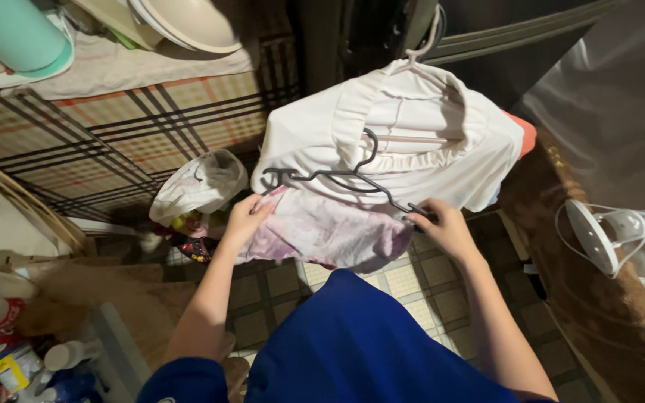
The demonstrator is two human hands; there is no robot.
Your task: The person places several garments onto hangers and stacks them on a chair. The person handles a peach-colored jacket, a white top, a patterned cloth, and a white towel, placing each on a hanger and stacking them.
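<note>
Two hands grip: left hand (244, 216) pinches soft pink cloth (322, 231), right hand (442, 224) clamps thin dark wire hanger (337, 175).

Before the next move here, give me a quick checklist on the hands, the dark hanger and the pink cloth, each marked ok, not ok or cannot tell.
1. Right hand grips one end of the dark hanger: ok.
2. Left hand holds the pink cloth at its upper left edge: ok.
3. Pink cloth threaded onto the hanger: cannot tell; it hangs just below the bar, and the left end of the hanger shows bare.
4. Hanger hook free of the white garment behind it: cannot tell; the hook overlaps that garment.
5. White garment seated on its own white hanger: ok.
6. Cloth off the floor: ok.
</note>
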